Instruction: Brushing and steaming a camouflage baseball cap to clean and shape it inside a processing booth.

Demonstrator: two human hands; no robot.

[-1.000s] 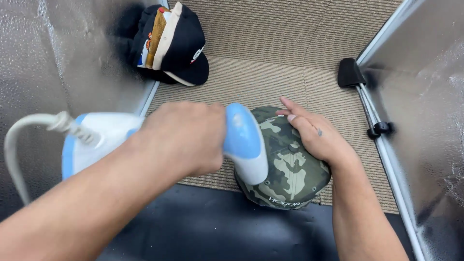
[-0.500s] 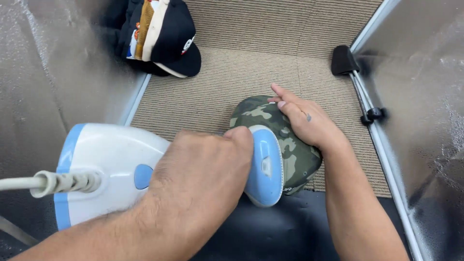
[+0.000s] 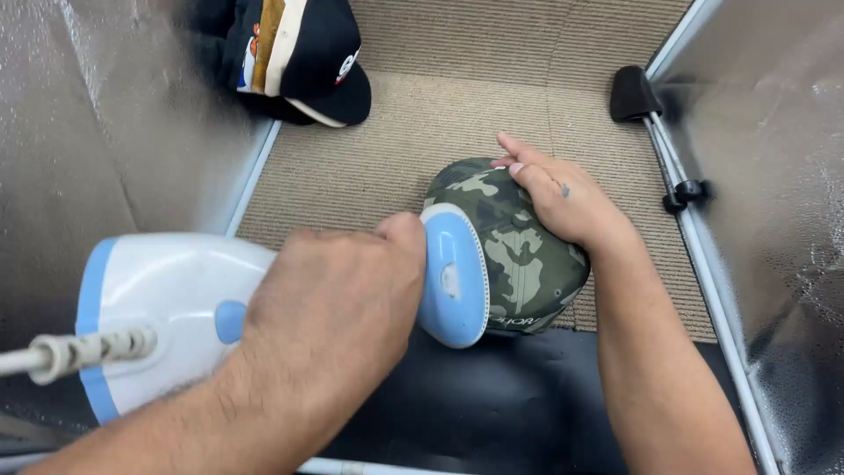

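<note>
Here, the left hand [image 3: 330, 303] grips a white-and-blue garment steamer [image 3: 264, 299] against a camouflage cap [image 3: 510, 251]; the right hand [image 3: 563, 198] lies flat, steadying it between foil walls [image 3: 114, 132].

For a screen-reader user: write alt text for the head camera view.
A left hand grips a white and blue handheld steamer, its head against a camouflage cap that the right hand steadies on tan carpet. A pile of dark caps lies behind, between silvery panels.
</note>
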